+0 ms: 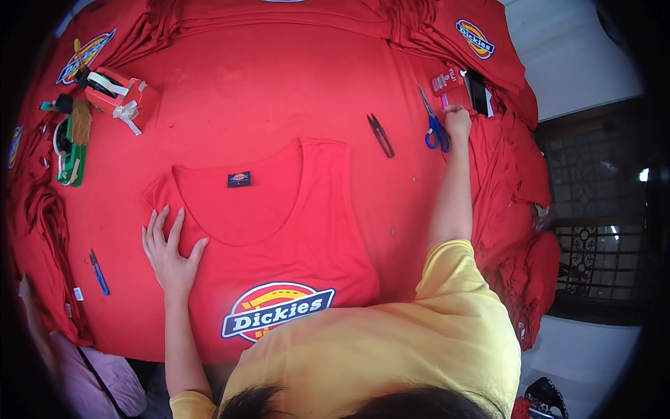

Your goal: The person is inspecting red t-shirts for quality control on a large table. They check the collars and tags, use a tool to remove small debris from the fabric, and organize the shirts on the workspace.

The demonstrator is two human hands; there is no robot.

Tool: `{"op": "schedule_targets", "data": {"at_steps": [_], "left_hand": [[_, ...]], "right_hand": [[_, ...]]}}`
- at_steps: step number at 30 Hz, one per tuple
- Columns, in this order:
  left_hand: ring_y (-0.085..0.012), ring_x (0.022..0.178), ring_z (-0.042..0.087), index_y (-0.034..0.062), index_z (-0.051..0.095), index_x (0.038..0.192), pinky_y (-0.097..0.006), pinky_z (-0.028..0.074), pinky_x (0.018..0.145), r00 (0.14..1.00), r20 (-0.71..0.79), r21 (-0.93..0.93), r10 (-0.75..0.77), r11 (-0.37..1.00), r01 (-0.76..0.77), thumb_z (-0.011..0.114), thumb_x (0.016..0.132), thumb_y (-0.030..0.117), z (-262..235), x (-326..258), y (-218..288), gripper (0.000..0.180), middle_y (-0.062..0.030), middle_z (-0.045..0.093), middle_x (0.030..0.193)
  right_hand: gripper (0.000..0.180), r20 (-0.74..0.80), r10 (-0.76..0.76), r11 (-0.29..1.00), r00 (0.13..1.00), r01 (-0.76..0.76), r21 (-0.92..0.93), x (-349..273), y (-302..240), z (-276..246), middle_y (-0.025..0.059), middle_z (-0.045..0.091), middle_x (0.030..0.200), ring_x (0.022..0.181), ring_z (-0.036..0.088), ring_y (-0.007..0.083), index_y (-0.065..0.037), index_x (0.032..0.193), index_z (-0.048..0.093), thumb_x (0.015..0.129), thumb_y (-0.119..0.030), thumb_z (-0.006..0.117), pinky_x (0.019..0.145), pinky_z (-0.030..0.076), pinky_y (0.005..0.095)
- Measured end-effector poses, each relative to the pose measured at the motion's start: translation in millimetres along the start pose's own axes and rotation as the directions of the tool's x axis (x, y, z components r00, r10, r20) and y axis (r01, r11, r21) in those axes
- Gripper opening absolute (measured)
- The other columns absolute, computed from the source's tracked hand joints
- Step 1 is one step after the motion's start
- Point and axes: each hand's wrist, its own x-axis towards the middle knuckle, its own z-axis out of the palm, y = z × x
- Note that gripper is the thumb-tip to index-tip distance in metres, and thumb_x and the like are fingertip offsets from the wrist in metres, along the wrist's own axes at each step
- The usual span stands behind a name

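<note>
A red sleeveless top (265, 258) lies spread before me, with a dark neck label (239, 179) and a large printed badge on its front. My left hand (171, 255) rests on its left side by the neckline, fingers spread and holding nothing. My right hand (458, 122) reaches to the far right of the table, its fingers closed. A slim pink thing (444, 100) shows at the fingertips; its kind and the grip on it are unclear. Blue-handled scissors (437, 131) lie just left of that hand. Dark thread snips (381, 136) lie farther left.
Red garments (506, 174) are heaped along the right, far and left edges. At the far left are a red tape dispenser (118, 94) and a green one (70, 157). A blue snipping tool (98, 272) lies left. Someone in pink (105, 377) is at the lower left.
</note>
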Motion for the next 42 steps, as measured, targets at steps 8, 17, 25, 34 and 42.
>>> {"op": "schedule_targets", "data": {"at_steps": [8, 17, 25, 34, 42], "left_hand": [[-0.0298, 0.135, 0.034, 0.0178, 0.056, 0.131, -0.052, 0.022, 0.113, 1.000, 0.000, -0.005, 0.019, 1.000, -0.019, 0.076, 0.074, 0.038, 0, 5, 1, 0.064, -0.0076, 0.044, 0.141], [-0.0303, 0.135, 0.034, 0.0173, 0.056, 0.131, -0.052, 0.022, 0.113, 1.000, -0.005, -0.011, 0.016, 1.000, -0.016, 0.077, 0.074, 0.037, 0, 2, 2, 0.064, -0.0077, 0.044, 0.141], [-0.0309, 0.135, 0.034, 0.0169, 0.057, 0.130, -0.051, 0.022, 0.113, 1.000, -0.004, -0.010, 0.003, 1.000, -0.003, 0.077, 0.073, 0.037, -1, 0, 0, 0.064, -0.0076, 0.044, 0.141], [-0.0306, 0.135, 0.035, 0.0144, 0.057, 0.129, -0.052, 0.022, 0.113, 0.999, -0.025, -0.034, 0.033, 0.999, -0.034, 0.079, 0.071, 0.032, -3, 0, 3, 0.065, -0.0092, 0.045, 0.139], [-0.0302, 0.136, 0.034, 0.0139, 0.056, 0.131, -0.050, 0.021, 0.114, 1.000, -0.007, -0.026, 0.024, 0.999, -0.024, 0.076, 0.075, 0.032, -5, -2, 5, 0.062, -0.0078, 0.044, 0.141]], "right_hand": [[0.021, -0.339, -0.027, 0.999, 0.940, 0.017, -0.031, 18, 32, 9, 0.0234, 0.068, 0.089, 0.089, 0.066, 0.0394, -0.002, 0.092, 0.071, 0.078, -0.007, 0.056, 0.081, 0.051, 0.0457], [0.038, 0.502, -0.256, 0.950, 0.826, 0.120, 0.287, -85, -57, -2, 0.0157, 0.068, 0.093, 0.093, 0.066, 0.0303, -0.008, 0.109, 0.064, 0.077, -0.027, 0.074, 0.080, 0.051, 0.0388], [0.035, 0.216, -0.274, 0.952, 0.937, 0.234, 0.196, -139, -101, 8, 0.0167, 0.059, 0.100, 0.095, 0.058, 0.0332, -0.006, 0.113, 0.059, 0.079, -0.007, 0.068, 0.084, 0.047, 0.0423], [0.020, -0.173, -0.374, 0.924, 0.911, 0.381, 0.008, -87, -107, 39, 0.0143, 0.061, 0.103, 0.099, 0.055, 0.0342, -0.007, 0.103, 0.064, 0.087, -0.018, 0.061, 0.086, 0.043, 0.0500], [0.028, -0.194, -0.093, 0.917, 0.977, 0.008, -0.399, -50, 42, -28, 0.0037, 0.063, 0.120, 0.126, 0.048, 0.0222, -0.009, 0.109, 0.066, 0.085, -0.012, 0.051, 0.109, 0.022, 0.0624]]}}
